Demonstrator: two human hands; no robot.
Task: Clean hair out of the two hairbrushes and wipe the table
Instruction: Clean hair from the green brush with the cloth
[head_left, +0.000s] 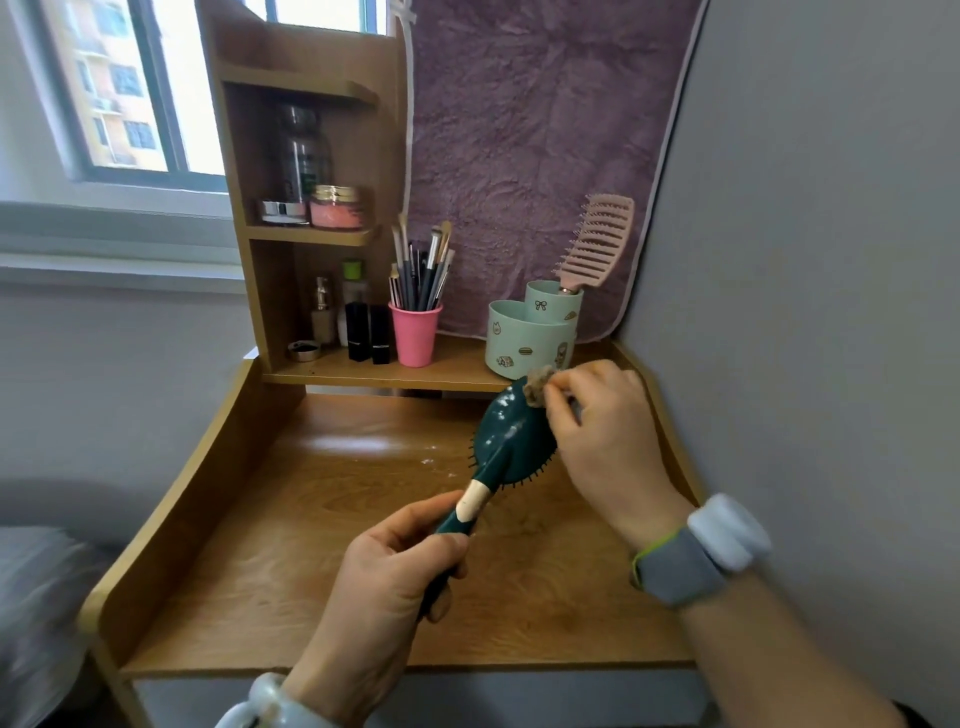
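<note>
My left hand grips the handle of a dark green oval hairbrush, held above the wooden table with its smooth back toward me and its bristles facing away. My right hand pinches a brownish clump of hair at the brush's far tip. A pink vented hairbrush stands handle-down in a mint green holder at the back right. White specks and dust lie on the table just left of the green brush.
A wooden shelf unit at the back holds jars, bottles and lipsticks. A pink cup full of makeup brushes stands beside it. A purple towel hangs on the wall behind. The table has raised side edges; a grey wall is at right.
</note>
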